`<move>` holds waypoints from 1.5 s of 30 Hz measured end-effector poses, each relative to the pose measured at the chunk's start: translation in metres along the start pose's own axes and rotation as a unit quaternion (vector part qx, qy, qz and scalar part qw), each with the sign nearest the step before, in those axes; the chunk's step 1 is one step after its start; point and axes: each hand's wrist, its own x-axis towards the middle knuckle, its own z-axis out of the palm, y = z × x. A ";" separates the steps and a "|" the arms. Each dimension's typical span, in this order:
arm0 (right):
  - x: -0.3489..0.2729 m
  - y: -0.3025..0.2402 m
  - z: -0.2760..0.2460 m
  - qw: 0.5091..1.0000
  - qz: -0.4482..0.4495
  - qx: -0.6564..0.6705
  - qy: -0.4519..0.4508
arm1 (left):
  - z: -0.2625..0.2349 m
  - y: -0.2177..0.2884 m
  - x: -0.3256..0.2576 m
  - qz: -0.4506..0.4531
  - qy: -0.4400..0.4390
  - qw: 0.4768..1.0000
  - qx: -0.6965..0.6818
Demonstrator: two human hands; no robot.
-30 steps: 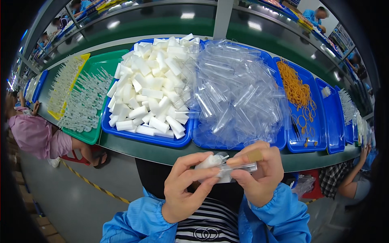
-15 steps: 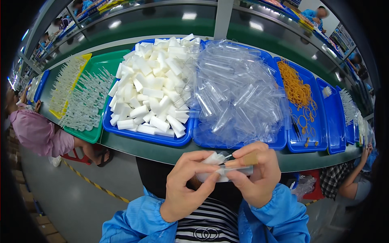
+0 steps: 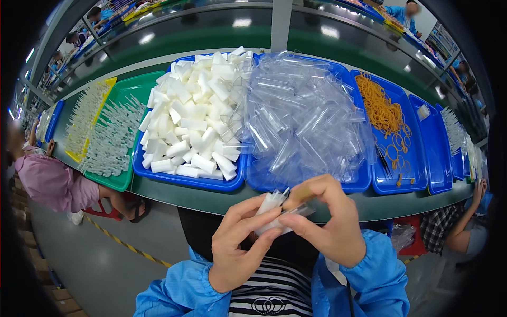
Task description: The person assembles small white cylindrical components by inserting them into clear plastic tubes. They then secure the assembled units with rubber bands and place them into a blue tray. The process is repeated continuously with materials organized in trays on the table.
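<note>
1. Clear sleeve (image 3: 302, 210), roughly level half a second ago, now slants up rightward; right hand (image 3: 332, 219) has tilted too.
2. Sleeve and white pieces (image 3: 270, 203) sit between both hands, near the green bench (image 3: 169, 193).
3. Left hand (image 3: 236, 238) pinches white pieces, thumb against fingers.
4. Right hand: thumb and forefinger pinching sleeve.
5. Beyond: blue trays (image 3: 190, 183) bearing white chunks (image 3: 195, 116), more sleeves (image 3: 301, 116), orange bands (image 3: 377, 105).

Grey floor (image 3: 163, 227), striped tape (image 3: 125, 243), long green workbench (image 3: 169, 193)

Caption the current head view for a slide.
Left hand and right hand handle white pieces and clear film before blue trays of white chunks, clear sleeves and orange bands.
</note>
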 end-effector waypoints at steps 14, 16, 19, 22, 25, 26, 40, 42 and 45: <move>-0.015 -0.007 0.001 0.913 -0.217 -0.345 0.037 | 0.001 0.013 -0.008 0.015 -0.119 0.992 0.034; -0.016 -0.004 -0.002 0.911 -0.235 -0.338 0.027 | 0.002 0.013 -0.009 -0.009 -0.118 0.993 -0.005; -0.016 -0.002 -0.009 0.930 -0.242 -0.276 0.008 | 0.004 0.015 -0.012 -0.072 -0.099 0.986 -0.113; -0.020 -0.002 -0.008 0.945 -0.239 -0.223 0.029 | -0.002 0.014 -0.013 -0.138 -0.100 0.960 -0.223; -0.020 0.006 -0.007 0.944 -0.271 -0.180 0.056 | -0.007 0.006 -0.010 -0.176 -0.149 0.937 -0.262; -0.022 0.007 -0.008 0.953 -0.259 -0.151 0.048 | -0.006 0.008 -0.009 -0.180 -0.144 0.930 -0.286; 0.041 0.041 -0.046 0.915 -0.176 -0.336 0.140 | -0.004 -0.018 0.001 -0.141 -0.122 0.932 -0.310; 0.043 0.042 -0.048 0.935 -0.176 -0.275 0.139 | -0.001 -0.020 0.004 -0.138 -0.125 0.932 -0.312; 0.038 0.036 -0.058 0.951 -0.159 -0.217 0.149 | -0.002 -0.020 0.006 -0.114 -0.123 0.935 -0.312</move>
